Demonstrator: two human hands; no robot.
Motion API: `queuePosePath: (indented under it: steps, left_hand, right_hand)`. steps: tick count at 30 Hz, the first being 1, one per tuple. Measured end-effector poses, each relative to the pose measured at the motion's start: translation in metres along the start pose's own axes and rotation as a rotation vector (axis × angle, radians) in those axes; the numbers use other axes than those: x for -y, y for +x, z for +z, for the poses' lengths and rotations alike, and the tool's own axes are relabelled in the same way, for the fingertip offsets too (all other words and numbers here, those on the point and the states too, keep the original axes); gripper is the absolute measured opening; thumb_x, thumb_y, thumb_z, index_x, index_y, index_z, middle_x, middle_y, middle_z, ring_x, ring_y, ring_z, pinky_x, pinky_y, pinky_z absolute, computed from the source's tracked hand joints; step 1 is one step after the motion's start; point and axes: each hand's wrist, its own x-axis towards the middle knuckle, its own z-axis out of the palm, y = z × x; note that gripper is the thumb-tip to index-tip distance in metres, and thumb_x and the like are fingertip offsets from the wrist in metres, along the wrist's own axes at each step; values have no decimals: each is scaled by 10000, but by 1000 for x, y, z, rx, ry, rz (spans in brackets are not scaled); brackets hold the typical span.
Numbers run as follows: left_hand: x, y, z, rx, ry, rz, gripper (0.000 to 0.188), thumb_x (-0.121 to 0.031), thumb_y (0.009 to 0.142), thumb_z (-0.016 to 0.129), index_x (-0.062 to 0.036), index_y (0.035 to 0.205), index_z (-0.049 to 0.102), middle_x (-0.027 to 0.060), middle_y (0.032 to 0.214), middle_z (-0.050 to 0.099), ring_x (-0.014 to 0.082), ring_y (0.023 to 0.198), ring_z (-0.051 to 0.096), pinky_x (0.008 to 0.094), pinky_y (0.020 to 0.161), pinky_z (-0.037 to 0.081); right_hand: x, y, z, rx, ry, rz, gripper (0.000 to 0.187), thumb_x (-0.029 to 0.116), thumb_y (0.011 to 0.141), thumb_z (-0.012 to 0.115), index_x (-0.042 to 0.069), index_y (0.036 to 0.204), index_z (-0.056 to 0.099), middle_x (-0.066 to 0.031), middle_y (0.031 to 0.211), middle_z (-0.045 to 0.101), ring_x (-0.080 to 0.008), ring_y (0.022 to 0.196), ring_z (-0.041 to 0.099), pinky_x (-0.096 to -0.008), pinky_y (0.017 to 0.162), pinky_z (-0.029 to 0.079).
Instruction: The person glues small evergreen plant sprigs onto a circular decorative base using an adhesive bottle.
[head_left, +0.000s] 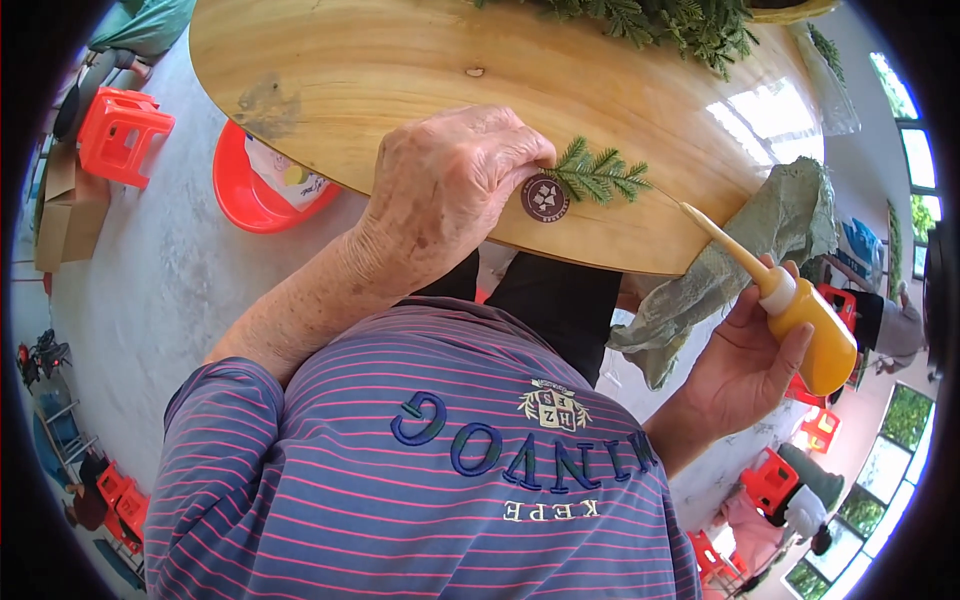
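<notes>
My left hand (450,185) is closed in a pinch on the stem end of a small green fir sprig (600,173) held over the wooden table. A round dark brown disc with a white print (545,198) shows right by my fingertips; I cannot tell whether it is attached to the sprig. In my right hand (745,360) is a yellow squeeze bottle (815,335), tilted so its long tapered nozzle (722,238) points up and left at the sprig. A thin pale strand seems to run between the nozzle tip and the sprig's tip.
More fir greenery (660,30) is heaped on the table's (400,70) far side. A crumpled grey-green cloth (770,215) hangs over its right edge. A red basin (265,190) and a red stool (122,135) stand on the floor at left. Other people sit at right.
</notes>
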Motion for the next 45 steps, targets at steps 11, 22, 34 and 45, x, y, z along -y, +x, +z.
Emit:
queuePosePath:
  steps: [11, 22, 34, 45]
  left_hand:
    - [21, -4, -3, 27, -56, 1, 140, -14, 688, 706, -33, 798, 622, 80, 735, 619, 233, 679, 615, 303, 585, 492]
    - [28, -14, -6, 17, -102, -80, 165, -17, 707, 691, -46, 827, 582, 69, 716, 599, 224, 660, 602, 304, 574, 478]
    - [33, -19, -8, -40, -146, -56, 170, -9, 707, 685, -51, 824, 569, 65, 701, 581, 232, 644, 587, 315, 559, 465]
    - [33, -20, -6, -41, -134, -49, 177, -22, 711, 688, -56, 836, 568, 60, 696, 578, 225, 642, 590, 314, 555, 468]
  right_hand:
    - [-26, -8, 21, 23, -36, 30, 479, 162, 893, 564, -65, 1269, 374, -288, 1248, 441, -463, 1135, 474, -389, 802, 575]
    - [-44, -20, 34, 91, -145, 30, 522, 192, 868, 602, -39, 1282, 381, -273, 1236, 462, -458, 1126, 484, -376, 785, 579]
    - [-49, -28, 42, 156, -156, 28, 506, 186, 883, 582, -47, 1277, 366, -282, 1241, 454, -455, 1135, 477, -372, 802, 573]
    - [-53, -27, 40, 226, -116, 59, 458, 167, 909, 543, -69, 1253, 353, -304, 1238, 445, -461, 1141, 472, -393, 849, 552]
